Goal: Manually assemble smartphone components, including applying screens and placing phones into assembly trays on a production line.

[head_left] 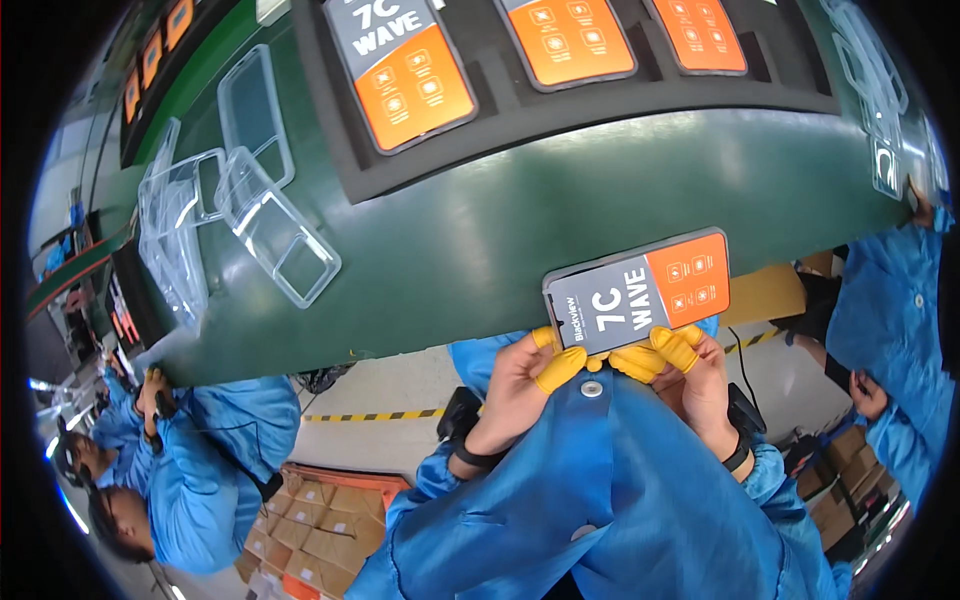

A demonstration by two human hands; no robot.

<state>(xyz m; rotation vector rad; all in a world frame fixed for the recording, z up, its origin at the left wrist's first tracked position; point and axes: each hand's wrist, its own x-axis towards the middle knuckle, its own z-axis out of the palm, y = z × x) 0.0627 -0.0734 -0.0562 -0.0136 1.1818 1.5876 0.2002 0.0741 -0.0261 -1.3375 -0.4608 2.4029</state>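
Both hands grip one smartphone (640,292) by its near long edge. Its screen carries a grey and orange protective film. The phone lies over the near edge of the green conveyor belt (470,240). My left hand (520,385) pinches the grey end, and my right hand (700,380) pinches the orange end. Yellow finger cots cover the fingertips of both hands. Blue coat sleeves and dark wristbands show below the wrists.
A black foam tray (590,115) on the belt holds three more filmed phones (410,70). Clear phone cases (275,225) lie piled at the belt's left, with others at the far right (875,90). Co-workers in blue coats stand at left (220,450) and right (890,330). Cardboard boxes (320,540) sit on the floor.
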